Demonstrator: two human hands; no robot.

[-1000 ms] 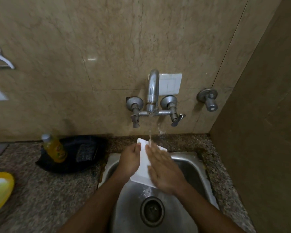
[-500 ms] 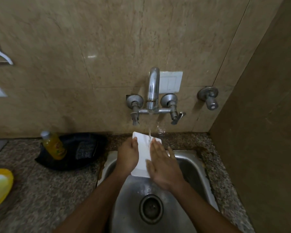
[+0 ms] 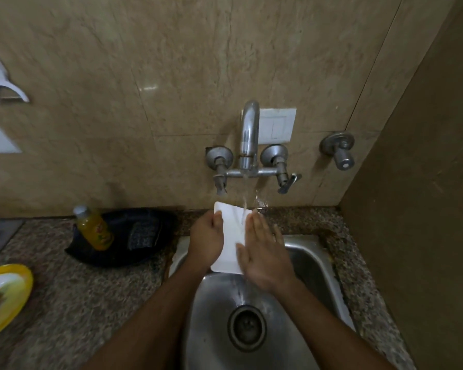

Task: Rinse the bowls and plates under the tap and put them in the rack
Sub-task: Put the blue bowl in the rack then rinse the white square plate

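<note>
- Plate [image 3: 231,236], between the hands: smooth, white, wet.
- Sink [image 3: 318,265], below them: dull brushed metal.
- Tap [image 3: 249,134], above: shiny metal.
- Counter [image 3: 91,295], leftward: speckled stone.

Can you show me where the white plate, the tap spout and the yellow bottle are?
white plate [image 3: 231,236]: head view, its bare middle between the hands.
tap spout [image 3: 249,134]: head view, the upright chrome pipe.
yellow bottle [image 3: 96,231]: head view, its labelled body.

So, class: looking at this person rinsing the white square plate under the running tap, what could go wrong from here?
1. The white plate is wet; only the left hand grips its edge while the right hand rubs it flat, so it might slip into the steel sink.
2. Water from the tap may splash off the plate toward the wall switch just behind.
</note>
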